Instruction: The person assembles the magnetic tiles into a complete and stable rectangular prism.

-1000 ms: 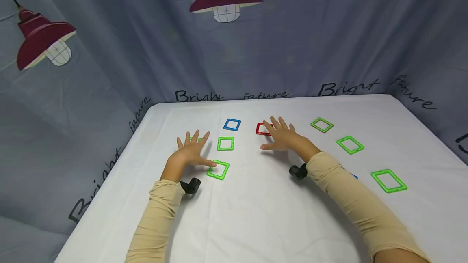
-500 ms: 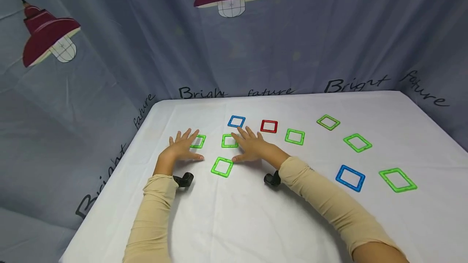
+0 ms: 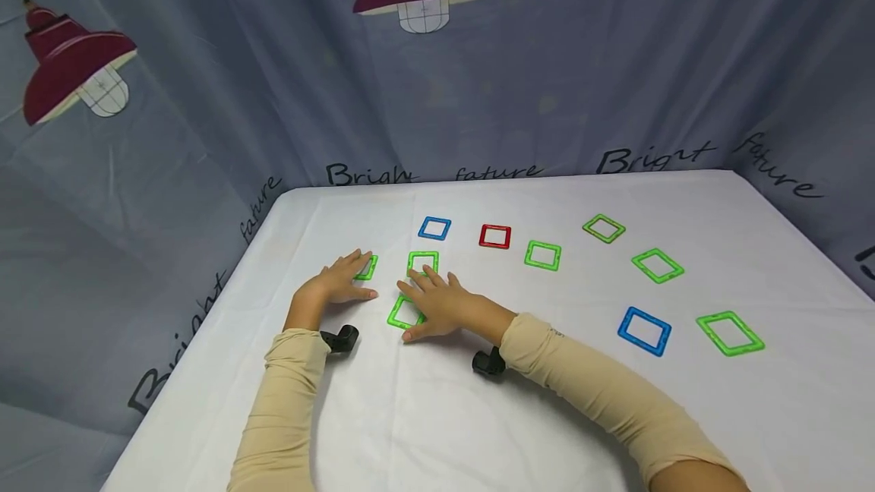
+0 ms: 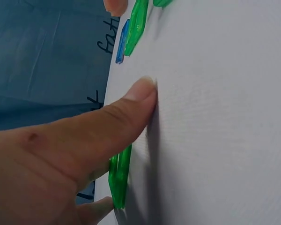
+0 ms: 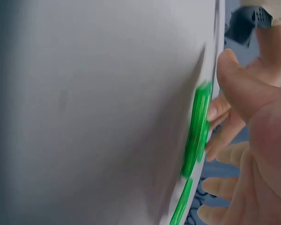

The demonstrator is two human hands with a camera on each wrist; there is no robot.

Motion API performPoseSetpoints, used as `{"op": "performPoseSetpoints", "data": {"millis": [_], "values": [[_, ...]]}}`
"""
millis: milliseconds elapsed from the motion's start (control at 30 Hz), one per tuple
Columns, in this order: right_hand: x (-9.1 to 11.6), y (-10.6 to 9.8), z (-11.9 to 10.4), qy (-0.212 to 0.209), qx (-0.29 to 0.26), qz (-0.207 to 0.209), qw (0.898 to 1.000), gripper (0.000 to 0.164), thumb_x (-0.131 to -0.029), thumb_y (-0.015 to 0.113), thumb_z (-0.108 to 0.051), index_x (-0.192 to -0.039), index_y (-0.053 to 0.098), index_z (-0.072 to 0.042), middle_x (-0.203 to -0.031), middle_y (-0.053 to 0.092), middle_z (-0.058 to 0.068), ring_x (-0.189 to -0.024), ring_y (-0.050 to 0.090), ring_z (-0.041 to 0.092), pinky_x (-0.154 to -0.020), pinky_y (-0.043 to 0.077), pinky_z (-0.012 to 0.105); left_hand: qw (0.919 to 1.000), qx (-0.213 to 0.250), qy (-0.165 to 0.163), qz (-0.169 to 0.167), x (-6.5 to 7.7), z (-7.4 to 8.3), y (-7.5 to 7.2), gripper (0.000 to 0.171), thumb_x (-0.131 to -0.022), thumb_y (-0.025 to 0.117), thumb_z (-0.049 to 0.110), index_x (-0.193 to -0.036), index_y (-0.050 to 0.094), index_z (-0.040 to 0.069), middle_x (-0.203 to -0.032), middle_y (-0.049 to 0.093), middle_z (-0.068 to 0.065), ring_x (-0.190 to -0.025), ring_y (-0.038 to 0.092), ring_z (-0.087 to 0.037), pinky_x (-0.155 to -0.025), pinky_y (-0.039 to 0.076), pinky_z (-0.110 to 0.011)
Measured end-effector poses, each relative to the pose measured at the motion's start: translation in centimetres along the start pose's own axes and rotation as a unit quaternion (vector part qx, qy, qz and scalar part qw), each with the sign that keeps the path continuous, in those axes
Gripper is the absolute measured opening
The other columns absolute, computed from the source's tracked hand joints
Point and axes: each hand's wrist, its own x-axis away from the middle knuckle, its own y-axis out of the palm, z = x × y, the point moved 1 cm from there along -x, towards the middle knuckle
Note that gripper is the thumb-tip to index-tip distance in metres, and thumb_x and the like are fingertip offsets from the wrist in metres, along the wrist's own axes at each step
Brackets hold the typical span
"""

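In the head view my left hand (image 3: 335, 280) lies at the left, fingers over part of a green square frame tile (image 3: 370, 268). Its thumb is stretched out apart from the tile, and in the left wrist view a fingertip is at the end of the green tile (image 4: 119, 180). My right hand (image 3: 440, 305), fingers spread, is over the right part of a nearer green square tile (image 3: 393, 319). Its fingertips overlap the lower edge of another green square tile (image 3: 423, 253). From the right wrist view I cannot tell whether that hand touches the green tile (image 5: 195, 131).
Farther back lie a blue tile (image 3: 434, 228), a red tile (image 3: 495, 236) and a green tile (image 3: 543, 256). At the right are several green tiles (image 3: 730, 334) and a blue one (image 3: 645, 332). A printed curtain (image 3: 547, 59) stands behind the white table (image 3: 424, 416).
My right hand has moved left and nearer, from beside the red tile to the nearer green tile. The left hand has shifted slightly left, and its fingers have drawn closer together.
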Motion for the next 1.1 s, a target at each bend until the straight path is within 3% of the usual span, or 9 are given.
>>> {"op": "performPoseSetpoints", "data": {"millis": [267, 467, 633, 800, 1100], "values": [[0.0, 0.2, -0.9, 0.006, 0.029, -0.006, 1.000, 0.084, -0.081, 0.052, -0.061, -0.147, 0.015, -0.024, -0.153, 0.017, 0.002, -0.142, 0.005, 0.026, -0.111, 0.016, 0.055, 1.0000, 0.003, 0.000, 0.001, 0.4, 0.5, -0.2, 0.073, -0.088, 0.059, 0.033, -0.146, 0.021, 0.011, -0.150, 0.013, -0.021, -0.136, 0.013, -0.043, -0.108, 0.015, -0.061], [0.6, 0.1, -0.4, -0.005, 0.051, 0.030, 0.998, 0.072, -0.086, 0.056, -0.047, -0.145, 0.025, -0.019, -0.137, 0.040, 0.003, -0.132, 0.032, 0.021, -0.107, 0.029, 0.048, 0.9996, -0.025, 0.000, 0.011, 0.7, 1.6, -0.2, 0.062, -0.087, 0.061, 0.019, -0.142, 0.033, 0.015, -0.144, 0.029, -0.017, -0.130, 0.030, -0.042, -0.102, 0.031, -0.058], [1.5, 0.0, 0.6, -0.007, 0.059, 0.054, 0.997, 0.066, -0.087, 0.060, -0.037, -0.142, 0.032, -0.017, -0.123, 0.048, 0.004, -0.110, 0.048, 0.017, -0.096, 0.042, 0.039, 0.9990, -0.036, -0.006, 0.025, 0.8, 2.5, -0.1, 0.061, -0.083, 0.067, 0.024, -0.138, 0.042, 0.015, -0.134, 0.041, -0.014, -0.122, 0.039, -0.036, -0.098, 0.038, -0.053], [2.6, -0.1, 2.1, -0.001, 0.055, 0.063, 0.996, 0.063, -0.085, 0.063, -0.035, -0.139, 0.038, -0.015, -0.119, 0.052, 0.005, -0.103, 0.050, 0.017, -0.086, 0.047, 0.035, 0.9982, -0.046, 0.010, 0.038, 0.8, 3.3, 0.2, 0.063, -0.078, 0.071, 0.033, -0.133, 0.049, 0.012, -0.127, 0.047, -0.014, -0.114, 0.045, -0.032, -0.096, 0.041, -0.048], [5.1, -0.1, 5.3, 0.027, 0.010, 0.064, 0.998, 0.059, -0.081, 0.069, -0.028, -0.133, 0.047, -0.011, -0.116, 0.053, 0.007, -0.096, 0.050, 0.017, -0.082, 0.047, 0.037, 0.9969, -0.071, 0.026, 0.023, 0.6, 5.2, 0.8, 0.063, -0.073, 0.075, 0.034, -0.129, 0.053, 0.012, -0.116, 0.050, -0.011, -0.101, 0.049, -0.024, -0.092, 0.043, -0.042]]}}
